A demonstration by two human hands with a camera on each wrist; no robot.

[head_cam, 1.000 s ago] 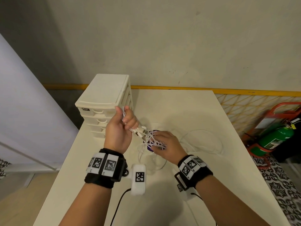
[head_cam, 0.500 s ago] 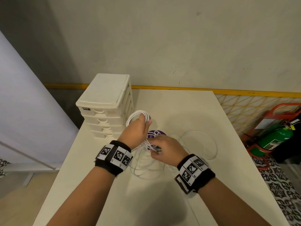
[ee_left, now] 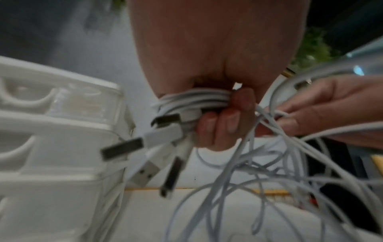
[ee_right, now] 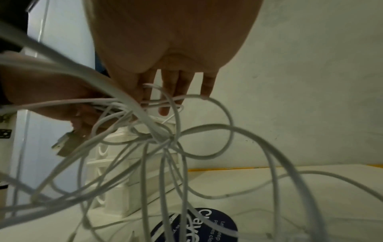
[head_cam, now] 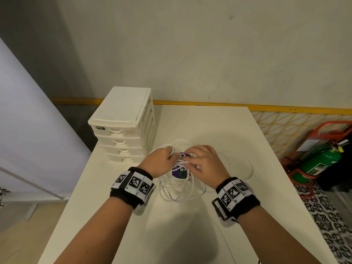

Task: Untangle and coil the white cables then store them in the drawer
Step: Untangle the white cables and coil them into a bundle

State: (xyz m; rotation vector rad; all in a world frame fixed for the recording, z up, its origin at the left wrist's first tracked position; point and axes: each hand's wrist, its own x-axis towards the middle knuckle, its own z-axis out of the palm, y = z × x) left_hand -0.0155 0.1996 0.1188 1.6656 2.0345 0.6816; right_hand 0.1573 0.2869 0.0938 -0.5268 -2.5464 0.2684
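The white cables (head_cam: 179, 189) hang as tangled loops from both hands down onto the white table (head_cam: 219, 130). My left hand (head_cam: 170, 152) grips a gathered bundle of cable (ee_left: 194, 101), fingers curled round it, and several USB plugs (ee_left: 128, 147) dangle from that bundle. Close on its right, my right hand (head_cam: 192, 159) pinches thin strands (ee_left: 279, 113) of the tangle (ee_right: 165, 139). The white drawer unit (head_cam: 123, 126) stands just left of the hands, all its drawers closed.
A round purple sticker (head_cam: 180, 173) lies on the table under the cables. One loose loop (head_cam: 238, 164) rests to the right. Beyond the table's right edge are a yellow lattice (head_cam: 285, 126) and a green fire extinguisher (head_cam: 320, 162). The wall is close behind.
My left hand has turned palm down, come lower and moved right with its cable bundle. Both hands now meet over the purple sticker, and more loops lie on the table.
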